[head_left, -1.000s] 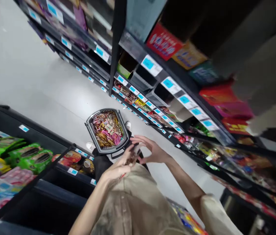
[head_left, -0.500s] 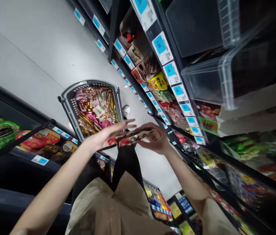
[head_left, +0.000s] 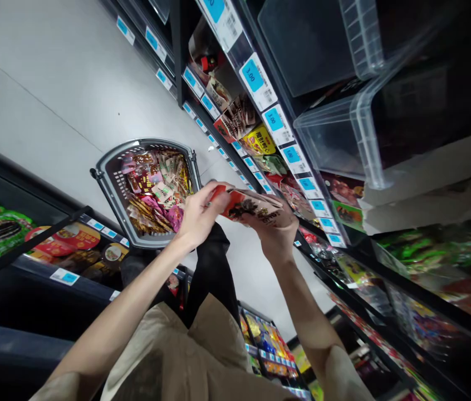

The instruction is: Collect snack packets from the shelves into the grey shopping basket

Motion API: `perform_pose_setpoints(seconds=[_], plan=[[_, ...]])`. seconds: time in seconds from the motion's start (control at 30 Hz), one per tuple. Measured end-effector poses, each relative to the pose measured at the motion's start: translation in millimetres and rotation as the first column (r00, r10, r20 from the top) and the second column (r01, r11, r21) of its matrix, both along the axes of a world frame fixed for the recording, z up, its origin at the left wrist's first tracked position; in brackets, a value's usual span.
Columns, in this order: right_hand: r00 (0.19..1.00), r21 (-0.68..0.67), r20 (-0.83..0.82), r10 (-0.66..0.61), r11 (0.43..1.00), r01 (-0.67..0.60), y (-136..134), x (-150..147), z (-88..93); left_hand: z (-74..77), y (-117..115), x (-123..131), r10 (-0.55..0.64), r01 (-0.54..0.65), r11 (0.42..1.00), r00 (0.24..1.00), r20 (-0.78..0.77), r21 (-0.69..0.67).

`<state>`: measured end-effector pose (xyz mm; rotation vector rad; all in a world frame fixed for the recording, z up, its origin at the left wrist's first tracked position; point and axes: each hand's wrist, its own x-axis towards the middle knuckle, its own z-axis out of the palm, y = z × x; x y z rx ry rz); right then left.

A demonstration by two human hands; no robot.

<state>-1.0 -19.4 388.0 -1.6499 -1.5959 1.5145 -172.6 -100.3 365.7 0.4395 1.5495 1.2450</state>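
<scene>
Left hand (head_left: 199, 216) and right hand (head_left: 276, 231) each clasp one end of the snack packets (head_left: 249, 205), which are probably light, limp and slick, so grip the sealed edges.

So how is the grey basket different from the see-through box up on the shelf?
The grey basket sits on the floor; the clear box sits on a shelf. The basket is heaped with snack packets; the box looks empty. The basket is grey, the box see-through. Both are open plastic tubs.
</scene>
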Motion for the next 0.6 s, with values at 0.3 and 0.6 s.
perform_pose_setpoints(seconds=[0.3,0.6], plan=[[0.996,-0.195,-0.081,-0.026,0.981,0.01,0,8,2.3,4.0,-12,17,-0.112,0.108,0.992,0.992,-0.054,-0.069],[0.92,-0.377,-0.293,0.261,0.853,-0.362,11,15,14.8,3.5,-17,32,-0.041,0.03,0.991,0.996,-0.085,-0.129]])
